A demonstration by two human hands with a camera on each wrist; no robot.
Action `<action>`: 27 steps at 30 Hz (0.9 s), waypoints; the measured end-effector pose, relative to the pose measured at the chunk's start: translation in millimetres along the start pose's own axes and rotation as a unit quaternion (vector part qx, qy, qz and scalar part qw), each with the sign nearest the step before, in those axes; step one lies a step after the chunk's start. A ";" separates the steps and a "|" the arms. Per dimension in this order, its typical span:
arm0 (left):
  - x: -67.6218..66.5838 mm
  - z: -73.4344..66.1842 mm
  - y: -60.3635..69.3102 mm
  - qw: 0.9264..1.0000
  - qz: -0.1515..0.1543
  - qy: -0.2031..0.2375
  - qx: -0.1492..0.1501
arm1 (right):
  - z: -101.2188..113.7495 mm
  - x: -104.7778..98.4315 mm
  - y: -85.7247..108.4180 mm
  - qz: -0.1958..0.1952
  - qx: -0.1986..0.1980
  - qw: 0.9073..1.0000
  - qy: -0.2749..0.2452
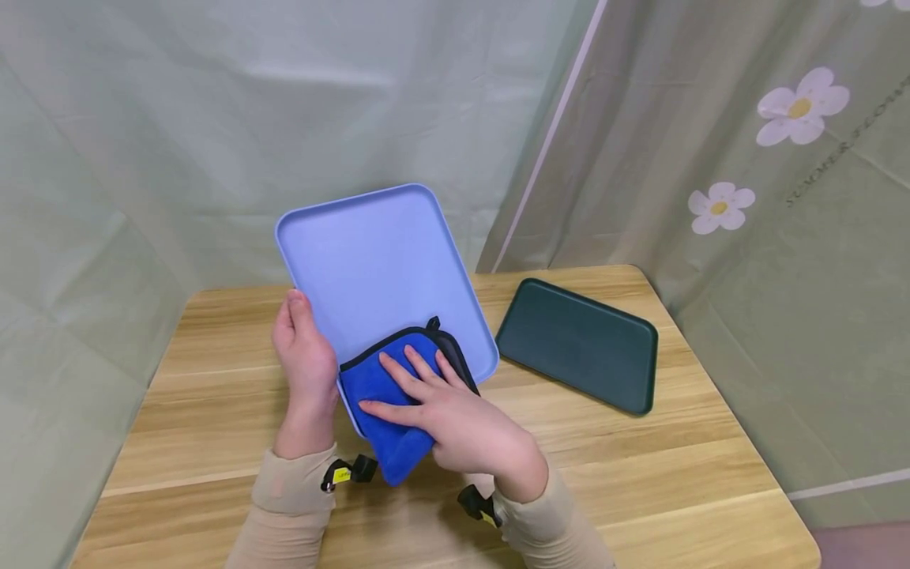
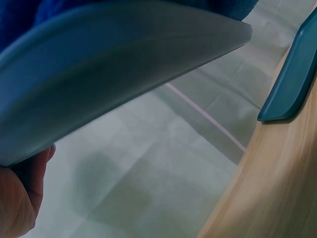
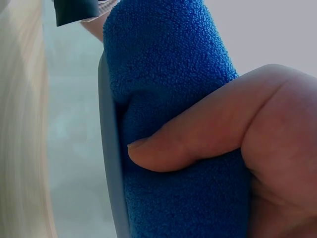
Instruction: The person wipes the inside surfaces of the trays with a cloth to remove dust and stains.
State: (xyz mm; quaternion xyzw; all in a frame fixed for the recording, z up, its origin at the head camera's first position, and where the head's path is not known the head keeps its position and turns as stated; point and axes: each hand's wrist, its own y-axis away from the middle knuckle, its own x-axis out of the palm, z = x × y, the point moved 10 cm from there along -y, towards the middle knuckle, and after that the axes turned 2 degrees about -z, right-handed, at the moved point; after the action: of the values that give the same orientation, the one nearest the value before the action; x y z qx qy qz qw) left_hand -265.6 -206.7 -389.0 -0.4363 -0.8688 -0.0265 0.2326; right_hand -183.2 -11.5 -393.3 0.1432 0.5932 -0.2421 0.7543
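A light blue rectangular tray [image 1: 377, 269] is held up at a tilt above the table, its inner face toward the head camera. My left hand [image 1: 306, 356] grips its left edge, thumb at the rim; the fingers behind it are mostly hidden. Over the tray's lower end lies a blue towelling cloth [image 1: 377, 379] with a dark border and a small black loop. My right hand [image 1: 455, 419] presses this cloth against the tray with its fingers spread and straight. In the right wrist view the thumb [image 3: 188, 139] rests across the fuzzy cloth [image 3: 173, 54].
A dark green tray [image 1: 579, 348] lies on the wooden table [image 1: 213, 442] to the right. Behind the table hangs a pale curtain [image 1: 355, 103], with white flowers printed on its right part. Both wrists carry small black devices.
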 end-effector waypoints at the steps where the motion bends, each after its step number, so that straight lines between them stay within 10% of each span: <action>1: -0.2 0.0 0.2 1.000 0.000 -0.001 0.001 | 0.4 0.1 0.0 0.000 -0.001 1.000 0.001; 27: 0.6 0.9 -2.9 0.999 0.016 -0.024 -0.023 | -21.1 1.5 23.8 -0.005 0.029 0.999 0.014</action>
State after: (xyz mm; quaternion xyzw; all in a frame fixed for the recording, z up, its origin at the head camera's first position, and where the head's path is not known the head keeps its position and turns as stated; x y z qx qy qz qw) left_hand -268.5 -207.8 -389.1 -0.4561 -0.8660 -0.0319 0.2024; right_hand -187.7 18.8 -401.8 0.1659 0.5971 -0.2609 0.7402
